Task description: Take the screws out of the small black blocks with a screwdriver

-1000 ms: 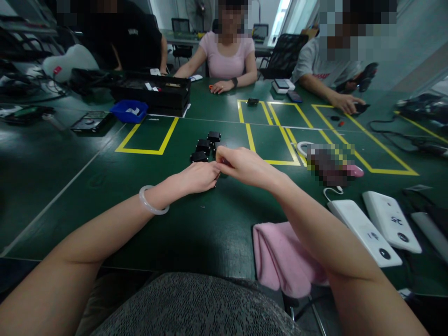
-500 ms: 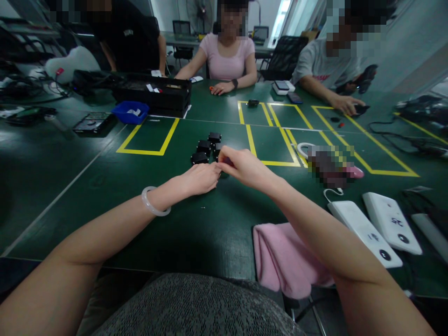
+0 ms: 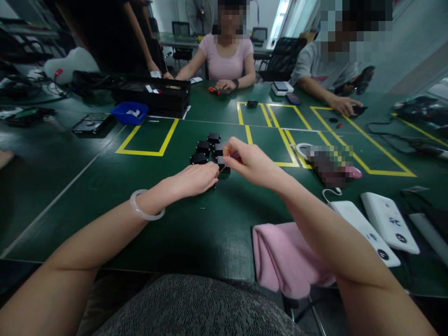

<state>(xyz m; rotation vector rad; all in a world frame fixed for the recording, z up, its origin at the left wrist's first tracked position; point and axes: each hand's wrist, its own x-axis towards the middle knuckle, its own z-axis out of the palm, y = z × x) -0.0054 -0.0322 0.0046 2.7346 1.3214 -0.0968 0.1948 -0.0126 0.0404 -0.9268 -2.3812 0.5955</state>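
Near the middle of the table my left hand [image 3: 199,179] is closed, fingers together, over a small black block [image 3: 213,185] that shows only at its lower edge. Just right of it, my right hand [image 3: 247,161] makes a pinch, with a thin pale shaft [image 3: 223,169] running from its fingertips towards the left fingertips. The rest of that thin thing is hidden in the hand. Beyond and between the hands stand several small black box-shaped parts [image 3: 203,147], close together. A tiny screw-like piece [image 3: 202,208] lies on the table in front of my left hand.
A pink cloth [image 3: 276,252] hangs over the front edge, with white power banks [image 3: 390,224] to its right. Further back are a blue tray [image 3: 129,113], a black crate [image 3: 157,95] and yellow tape outlines [image 3: 140,153]. Other people are across the table.
My right hand has moved slightly right, away from the left fingertips, exposing the thin shaft and more black parts. My left hand has shifted slightly left. The person across has moved an orange-and-black object.
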